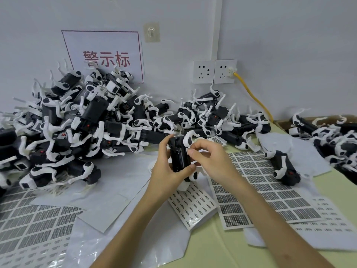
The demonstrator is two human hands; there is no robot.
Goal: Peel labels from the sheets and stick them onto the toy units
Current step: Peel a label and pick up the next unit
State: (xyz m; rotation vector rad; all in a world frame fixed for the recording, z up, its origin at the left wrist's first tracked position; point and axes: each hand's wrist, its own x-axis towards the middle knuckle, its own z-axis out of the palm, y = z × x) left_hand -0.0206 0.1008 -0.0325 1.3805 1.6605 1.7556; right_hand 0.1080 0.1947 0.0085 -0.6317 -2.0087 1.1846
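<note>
One black-and-white plastic toy unit (178,157) is gripped in the curled fingers of the left hand (166,173). The right hand (209,158) pinches its fingers at the toy's side, perhaps on a small white label (187,150).

Bare left hand (167,172), bare right hand (211,158), bare forearms (270,219); short fingernails

A white double wall socket (214,71) sat low on a pale grey-blue wall (289,35), just above the yellow-green tabletop (222,248). A plug (231,71) filled the socket's right half, and a yellow cable (251,93) ran from it down and rightward. A pale vertical strip (216,26) rose from the socket. Left of the socket hung a white sign (104,45) with a red border and red characters; up and left of the socket was a clear adhesive hook (152,32). The light was soft and even.
</note>
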